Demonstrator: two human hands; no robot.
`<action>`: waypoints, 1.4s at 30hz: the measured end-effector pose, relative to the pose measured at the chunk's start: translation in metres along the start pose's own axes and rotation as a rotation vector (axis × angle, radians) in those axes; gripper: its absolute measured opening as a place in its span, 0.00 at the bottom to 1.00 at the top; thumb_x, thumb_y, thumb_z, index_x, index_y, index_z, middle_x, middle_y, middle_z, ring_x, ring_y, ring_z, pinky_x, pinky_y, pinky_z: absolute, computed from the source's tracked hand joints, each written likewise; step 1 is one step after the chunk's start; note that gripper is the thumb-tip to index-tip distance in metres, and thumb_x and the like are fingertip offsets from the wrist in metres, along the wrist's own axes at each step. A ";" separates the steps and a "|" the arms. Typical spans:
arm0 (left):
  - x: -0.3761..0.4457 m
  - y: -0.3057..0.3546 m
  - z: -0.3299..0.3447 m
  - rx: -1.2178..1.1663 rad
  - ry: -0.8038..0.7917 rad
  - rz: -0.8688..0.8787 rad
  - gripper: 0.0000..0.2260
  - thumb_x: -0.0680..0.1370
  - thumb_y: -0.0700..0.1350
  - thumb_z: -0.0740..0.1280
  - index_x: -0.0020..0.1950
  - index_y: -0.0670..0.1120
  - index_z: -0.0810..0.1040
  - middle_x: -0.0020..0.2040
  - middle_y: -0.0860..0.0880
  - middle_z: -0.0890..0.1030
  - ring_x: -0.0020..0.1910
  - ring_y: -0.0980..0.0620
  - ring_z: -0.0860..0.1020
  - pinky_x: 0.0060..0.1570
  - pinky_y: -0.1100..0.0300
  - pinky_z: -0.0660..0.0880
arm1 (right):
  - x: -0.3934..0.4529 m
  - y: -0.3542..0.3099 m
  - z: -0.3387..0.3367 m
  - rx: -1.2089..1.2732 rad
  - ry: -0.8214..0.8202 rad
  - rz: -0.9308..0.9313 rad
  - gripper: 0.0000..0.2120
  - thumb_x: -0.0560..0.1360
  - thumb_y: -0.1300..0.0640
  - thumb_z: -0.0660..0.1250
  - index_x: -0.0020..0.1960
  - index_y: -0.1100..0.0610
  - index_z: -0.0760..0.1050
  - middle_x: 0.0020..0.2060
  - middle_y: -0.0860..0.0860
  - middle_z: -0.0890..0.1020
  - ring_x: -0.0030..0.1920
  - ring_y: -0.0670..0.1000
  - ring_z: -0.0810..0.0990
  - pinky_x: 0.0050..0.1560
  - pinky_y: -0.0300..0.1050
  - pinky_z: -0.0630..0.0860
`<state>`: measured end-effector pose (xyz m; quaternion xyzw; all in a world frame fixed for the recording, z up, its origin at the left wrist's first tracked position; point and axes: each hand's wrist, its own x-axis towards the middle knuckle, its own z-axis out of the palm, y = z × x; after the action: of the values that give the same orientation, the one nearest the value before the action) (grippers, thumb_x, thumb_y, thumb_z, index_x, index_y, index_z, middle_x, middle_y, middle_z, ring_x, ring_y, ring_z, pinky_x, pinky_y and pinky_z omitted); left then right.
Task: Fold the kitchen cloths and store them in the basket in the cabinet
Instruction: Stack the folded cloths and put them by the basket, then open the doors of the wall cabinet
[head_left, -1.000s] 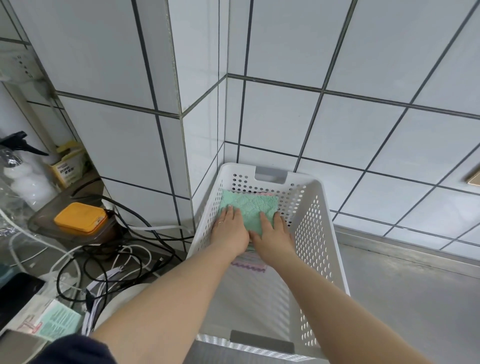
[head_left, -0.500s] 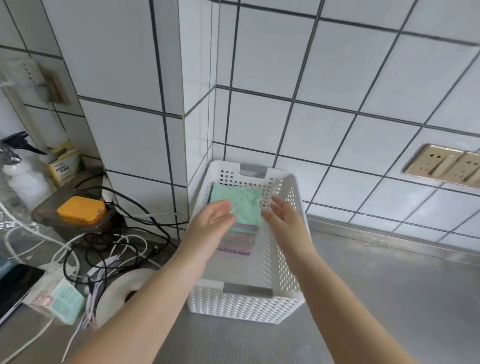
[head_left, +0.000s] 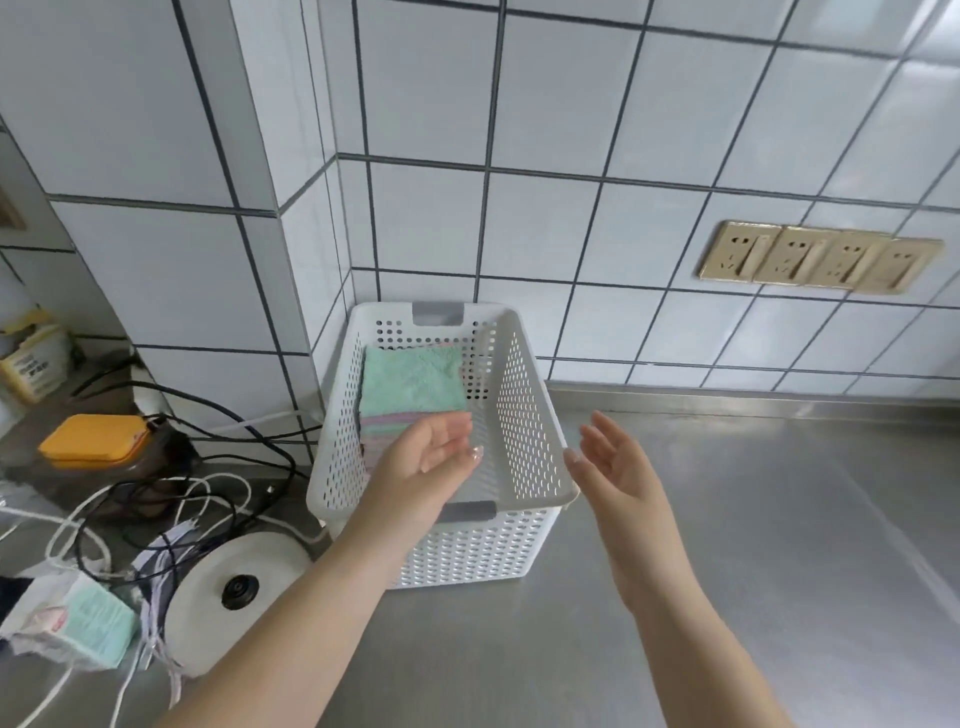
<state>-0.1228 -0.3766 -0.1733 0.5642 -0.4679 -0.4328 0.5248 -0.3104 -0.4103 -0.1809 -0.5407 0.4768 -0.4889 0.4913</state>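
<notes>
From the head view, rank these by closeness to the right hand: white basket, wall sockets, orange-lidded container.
From the right hand:
1. White basket, just left of it.
2. Wall sockets, up on the tiles, right.
3. Orange-lidded container, far left among cables.

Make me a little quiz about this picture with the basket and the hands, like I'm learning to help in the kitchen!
1. True or false: the left hand is gripping the green cloth.
2. Where does the stack of folded cloths lie? A) on the steel counter B) inside the white basket, at its far end C) on the orange box
3. Fill in: the right hand is held outside the basket's ____ side, fingers open.

Key
1. False: it hovers open above the basket, holding nothing.
2. B
3. right
</notes>
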 end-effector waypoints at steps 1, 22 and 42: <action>-0.002 0.001 0.002 0.003 -0.049 0.001 0.14 0.76 0.46 0.68 0.60 0.56 0.75 0.57 0.63 0.79 0.54 0.70 0.75 0.51 0.70 0.70 | -0.007 -0.001 -0.003 -0.009 0.034 -0.003 0.20 0.74 0.54 0.68 0.59 0.35 0.68 0.61 0.39 0.75 0.64 0.37 0.71 0.58 0.36 0.67; -0.145 0.035 0.014 -0.175 -0.935 0.103 0.12 0.76 0.34 0.65 0.54 0.50 0.76 0.53 0.51 0.79 0.48 0.59 0.76 0.48 0.70 0.73 | -0.318 -0.042 0.025 -0.121 0.915 0.015 0.25 0.73 0.53 0.68 0.67 0.41 0.65 0.67 0.45 0.71 0.67 0.43 0.70 0.61 0.40 0.70; -0.583 0.124 0.090 -0.333 -2.114 0.143 0.15 0.75 0.38 0.68 0.61 0.47 0.75 0.60 0.50 0.79 0.56 0.59 0.78 0.48 0.73 0.75 | -0.760 -0.155 0.086 -0.382 1.935 0.001 0.23 0.67 0.46 0.71 0.59 0.37 0.67 0.66 0.44 0.72 0.67 0.40 0.68 0.66 0.43 0.67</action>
<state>-0.3297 0.1783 -0.0579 -0.2040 -0.6520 -0.7284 -0.0521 -0.2707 0.3622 -0.0759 0.0223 0.7443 -0.6349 -0.2061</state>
